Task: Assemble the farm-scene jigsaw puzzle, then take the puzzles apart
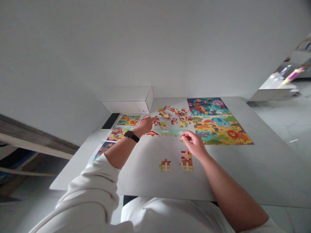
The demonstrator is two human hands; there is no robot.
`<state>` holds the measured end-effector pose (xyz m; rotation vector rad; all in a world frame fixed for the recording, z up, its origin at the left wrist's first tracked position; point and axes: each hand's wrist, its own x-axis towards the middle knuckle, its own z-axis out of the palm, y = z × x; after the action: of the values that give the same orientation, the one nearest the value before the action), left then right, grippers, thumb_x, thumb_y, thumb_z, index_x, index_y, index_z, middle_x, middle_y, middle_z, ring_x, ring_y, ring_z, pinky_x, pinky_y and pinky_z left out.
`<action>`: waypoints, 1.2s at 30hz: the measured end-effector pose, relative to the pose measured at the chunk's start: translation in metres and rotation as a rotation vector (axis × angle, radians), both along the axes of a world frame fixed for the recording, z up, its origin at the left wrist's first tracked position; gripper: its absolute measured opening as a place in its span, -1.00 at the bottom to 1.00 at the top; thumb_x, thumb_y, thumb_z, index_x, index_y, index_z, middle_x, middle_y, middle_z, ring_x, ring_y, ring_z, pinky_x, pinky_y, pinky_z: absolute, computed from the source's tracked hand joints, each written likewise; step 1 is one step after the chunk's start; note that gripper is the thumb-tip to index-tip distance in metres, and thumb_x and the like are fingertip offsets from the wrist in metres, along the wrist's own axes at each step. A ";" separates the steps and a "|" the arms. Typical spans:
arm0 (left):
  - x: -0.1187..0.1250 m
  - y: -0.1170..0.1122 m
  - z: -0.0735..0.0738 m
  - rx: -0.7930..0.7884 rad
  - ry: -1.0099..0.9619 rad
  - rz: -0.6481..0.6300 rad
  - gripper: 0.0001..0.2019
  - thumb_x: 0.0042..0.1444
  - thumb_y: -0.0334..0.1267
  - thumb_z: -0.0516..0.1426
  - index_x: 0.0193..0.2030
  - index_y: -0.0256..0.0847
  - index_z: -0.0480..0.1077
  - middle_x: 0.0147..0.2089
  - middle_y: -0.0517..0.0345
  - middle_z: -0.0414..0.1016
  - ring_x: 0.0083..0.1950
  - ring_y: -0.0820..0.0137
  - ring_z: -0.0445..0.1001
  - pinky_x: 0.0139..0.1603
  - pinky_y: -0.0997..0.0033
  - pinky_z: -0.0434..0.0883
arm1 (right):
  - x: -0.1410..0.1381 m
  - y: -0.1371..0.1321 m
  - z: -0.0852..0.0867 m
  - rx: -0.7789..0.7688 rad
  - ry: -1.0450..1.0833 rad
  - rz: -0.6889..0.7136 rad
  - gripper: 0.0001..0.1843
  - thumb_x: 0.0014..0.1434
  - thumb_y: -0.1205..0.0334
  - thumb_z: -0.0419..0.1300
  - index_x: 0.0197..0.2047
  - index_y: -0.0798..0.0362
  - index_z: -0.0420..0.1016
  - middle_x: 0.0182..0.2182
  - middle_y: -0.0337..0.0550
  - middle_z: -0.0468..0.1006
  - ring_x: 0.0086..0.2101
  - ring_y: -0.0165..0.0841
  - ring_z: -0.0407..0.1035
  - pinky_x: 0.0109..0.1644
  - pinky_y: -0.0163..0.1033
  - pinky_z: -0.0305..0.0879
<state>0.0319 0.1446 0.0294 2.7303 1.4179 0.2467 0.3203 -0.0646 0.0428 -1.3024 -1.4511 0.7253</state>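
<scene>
My left hand (145, 125), with a dark watch on its wrist, reaches over loose jigsaw pieces (164, 113) with its fingers stretched out. My right hand (195, 144) hovers at the right end of a joined puzzle strip (167, 132), thumb and fingers pinched together; what they hold, if anything, is too small to make out. The strip shows a pale sky and a red roof. Closer to me lie a single jigsaw piece (165, 165) and a small joined group of pieces (186, 161), below my right hand.
Two finished puzzles, a dark one (206, 106) and a yellow animal scene (221, 129), lie on the right of the white table (150, 181). A white box (127, 100) stands against the wall. Picture cards (128, 120) and a black phone-like slab (110, 121) are at left.
</scene>
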 end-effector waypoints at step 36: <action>-0.052 0.030 0.027 -0.012 0.034 0.183 -0.56 0.28 -0.22 0.17 0.26 -0.12 0.59 0.28 -0.04 0.63 0.28 0.06 0.57 0.35 0.13 0.45 | 0.023 0.006 -0.004 0.025 -0.278 -0.174 -0.78 0.36 0.12 0.15 -0.08 -0.05 0.61 -0.24 -0.08 0.74 -0.30 -0.21 0.60 -0.17 -0.15 0.48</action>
<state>-0.0200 0.1750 0.0567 2.6086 1.6744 0.1988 0.3436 -0.0590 0.0392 -1.5337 -1.5352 0.4222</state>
